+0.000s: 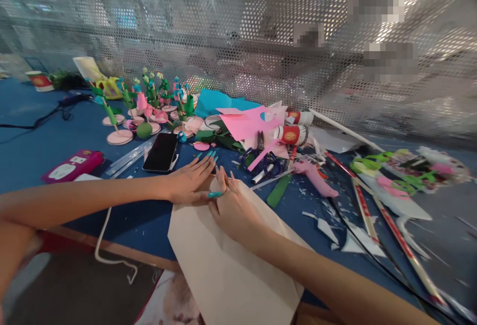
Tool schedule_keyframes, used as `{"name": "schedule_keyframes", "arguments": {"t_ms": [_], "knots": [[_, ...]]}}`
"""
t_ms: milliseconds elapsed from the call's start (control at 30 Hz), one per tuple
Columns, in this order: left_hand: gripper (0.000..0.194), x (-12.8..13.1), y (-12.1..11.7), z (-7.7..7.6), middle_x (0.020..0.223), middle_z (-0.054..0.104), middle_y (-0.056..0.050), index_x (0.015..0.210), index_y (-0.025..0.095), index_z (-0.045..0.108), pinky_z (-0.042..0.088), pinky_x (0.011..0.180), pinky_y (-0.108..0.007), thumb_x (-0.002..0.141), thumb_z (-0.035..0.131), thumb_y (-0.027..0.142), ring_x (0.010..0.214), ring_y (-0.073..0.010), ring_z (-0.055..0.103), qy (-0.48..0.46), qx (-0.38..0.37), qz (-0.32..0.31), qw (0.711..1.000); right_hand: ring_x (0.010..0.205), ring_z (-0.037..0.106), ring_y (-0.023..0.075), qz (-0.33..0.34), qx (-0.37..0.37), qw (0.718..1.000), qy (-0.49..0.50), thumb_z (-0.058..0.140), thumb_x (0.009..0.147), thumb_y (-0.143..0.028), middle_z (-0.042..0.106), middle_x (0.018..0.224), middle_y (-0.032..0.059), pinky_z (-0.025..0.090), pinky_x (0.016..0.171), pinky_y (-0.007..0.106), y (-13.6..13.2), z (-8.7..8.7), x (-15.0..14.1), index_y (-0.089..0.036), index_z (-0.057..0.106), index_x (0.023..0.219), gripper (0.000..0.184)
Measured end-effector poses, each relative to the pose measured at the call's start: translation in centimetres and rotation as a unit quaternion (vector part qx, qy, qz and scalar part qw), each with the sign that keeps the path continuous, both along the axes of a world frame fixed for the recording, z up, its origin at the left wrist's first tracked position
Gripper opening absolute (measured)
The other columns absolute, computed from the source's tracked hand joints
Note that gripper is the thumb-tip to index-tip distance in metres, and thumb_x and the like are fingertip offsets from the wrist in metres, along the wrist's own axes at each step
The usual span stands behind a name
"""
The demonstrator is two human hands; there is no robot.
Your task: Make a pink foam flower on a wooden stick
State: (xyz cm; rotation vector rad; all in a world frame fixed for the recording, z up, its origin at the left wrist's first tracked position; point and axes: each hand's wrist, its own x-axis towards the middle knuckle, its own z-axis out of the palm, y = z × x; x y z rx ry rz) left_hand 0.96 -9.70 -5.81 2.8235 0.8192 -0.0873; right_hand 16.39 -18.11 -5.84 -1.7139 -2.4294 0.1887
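A large cream sheet of paper (223,260) hangs over the table's front edge towards my lap, its far end under both hands. My left hand (196,178) lies flat across the paper's far left edge, its fingers stretched forward with long turquoise nails. Its thumb meets my right hand (236,208), which bears on the paper with bent fingers close together; its fingertips are partly hidden. A black phone (161,152) lies just beyond my left wrist. Dark blue scissors (278,165) and a marker (263,174) are past my right hand.
Paper flowers on round bases (119,137) stand at the back left, near a magenta case (74,166). Pink paper (248,125) and paper cups (291,135) are behind. A pink glue gun (316,178), its cord, strips (398,235) and white scraps (361,241) spread right. Perforated metal screen (223,32) behind.
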Motion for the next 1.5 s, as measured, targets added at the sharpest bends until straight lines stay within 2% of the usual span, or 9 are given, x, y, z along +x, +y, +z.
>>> {"name": "schedule_keyframes", "arguments": {"t_ms": [167, 333, 400, 500, 633, 833, 1200, 1367, 1500], "knots": [[0.09, -0.5, 0.6, -0.2, 0.151, 0.008, -0.025, 0.145, 0.002, 0.008, 0.008, 0.113, -0.051, 0.085, 0.031, 0.064, 0.142, -0.0326, 0.005, -0.039, -0.01, -0.022, 0.999, 0.137, 0.024, 0.0341, -0.008, 0.005, 1.0, 0.029, 0.04, 0.082, -0.022, 0.024, 0.145, 0.0276, 0.026, 0.11, 0.055, 0.1, -0.6, 0.2, 0.01, 0.032, 0.136, 0.064], [0.094, -1.7, 2.5, 1.7, 0.151, 0.019, -0.019, 0.142, 0.013, -0.023, 0.007, 0.113, -0.05, 0.086, 0.034, 0.063, 0.143, -0.0246, 0.006, -0.157, -0.062, -0.096, 0.981, 0.138, 0.022, 0.0347, -0.006, 0.014, 0.999, 0.038, 0.041, 0.082, -0.022, 0.025, 0.144, 0.0295, 0.025, 0.111, 0.055, 0.2, -1.0, 0.3, 0.012, 0.027, 0.137, 0.066], [0.093, -2.2, 3.2, 2.5, 0.149, 0.025, -0.017, 0.139, 0.015, -0.029, 0.009, 0.113, -0.05, 0.088, 0.034, 0.06, 0.143, -0.0223, 0.006, -0.16, -0.094, -0.132, 0.974, 0.138, 0.022, 0.0328, 0.0, 0.011, 0.999, 0.042, 0.039, 0.083, -0.022, 0.027, 0.144, 0.0299, 0.024, 0.112, 0.054, 0.2, -0.8, 0.2, 0.012, 0.026, 0.137, 0.066], [0.093, -2.6, 3.7, 2.9, 0.149, 0.028, -0.015, 0.141, 0.017, -0.026, 0.011, 0.113, -0.048, 0.087, 0.037, 0.059, 0.143, -0.021, 0.006, -0.124, -0.116, -0.18, 0.969, 0.138, 0.023, 0.0315, -0.012, 0.0, 0.998, 0.056, 0.038, 0.083, -0.021, 0.029, 0.144, 0.0292, 0.028, 0.11, 0.053, 0.1, -0.5, 0.2, 0.012, 0.024, 0.138, 0.065], [0.094, -2.8, 3.8, 2.2, 0.15, 0.025, -0.014, 0.142, 0.016, -0.024, 0.012, 0.114, -0.047, 0.087, 0.039, 0.058, 0.143, -0.0219, 0.006, -0.109, -0.109, -0.188, 0.97, 0.138, 0.023, 0.0313, -0.027, 0.005, 0.997, 0.075, 0.041, 0.081, -0.021, 0.028, 0.146, 0.0266, 0.029, 0.109, 0.054, 0.0, -0.6, 0.3, 0.009, 0.018, 0.141, 0.071], [0.094, -3.3, 3.7, 1.6, 0.15, 0.025, -0.014, 0.147, 0.015, -0.002, 0.011, 0.116, -0.046, 0.082, 0.047, 0.06, 0.141, -0.0297, 0.015, -0.089, -0.054, -0.197, 0.975, 0.138, 0.024, 0.0324, -0.03, -0.007, 0.996, 0.08, 0.039, 0.083, -0.023, 0.03, 0.144, 0.0271, 0.03, 0.108, 0.054, -0.1, -0.7, 0.2, 0.009, 0.021, 0.14, 0.068], [0.097, -3.6, 3.7, 0.8, 0.145, 0.035, -0.018, 0.145, 0.01, -0.016, 0.02, 0.114, -0.044, 0.084, 0.042, 0.06, 0.139, -0.0294, 0.024, -0.088, 0.01, -0.246, 0.965, 0.138, 0.023, 0.031, -0.022, 0.014, 0.996, 0.086, 0.037, 0.084, -0.024, 0.028, 0.144, 0.0302, 0.026, 0.11, 0.055, 0.0, -0.6, 0.2, 0.01, 0.014, 0.14, 0.07], [0.097, -3.5, 3.6, 1.0, 0.146, 0.034, -0.018, 0.145, 0.01, -0.013, 0.02, 0.114, -0.044, 0.083, 0.042, 0.062, 0.138, -0.03, 0.025, -0.08, 0.003, -0.223, 0.971, 0.137, 0.028, 0.0306, -0.016, 0.014, 0.997, 0.072, 0.037, 0.085, -0.025, 0.032, 0.142, 0.0317, 0.019, 0.114, 0.052, 0.1, -0.3, 0.2, 0.014, 0.015, 0.139, 0.07], [0.099, -3.4, 3.8, 0.6, 0.146, 0.032, -0.02, 0.145, 0.009, -0.013, 0.017, 0.114, -0.045, 0.082, 0.041, 0.064, 0.137, -0.0315, 0.027, -0.09, 0.005, -0.205, 0.975, 0.138, 0.025, 0.0315, -0.018, 0.015, 0.996, 0.081, 0.04, 0.084, -0.025, 0.026, 0.145, 0.0306, 0.021, 0.113, 0.054, 0.5, -0.2, 0.2, 0.011, 0.016, 0.14, 0.071]]}}
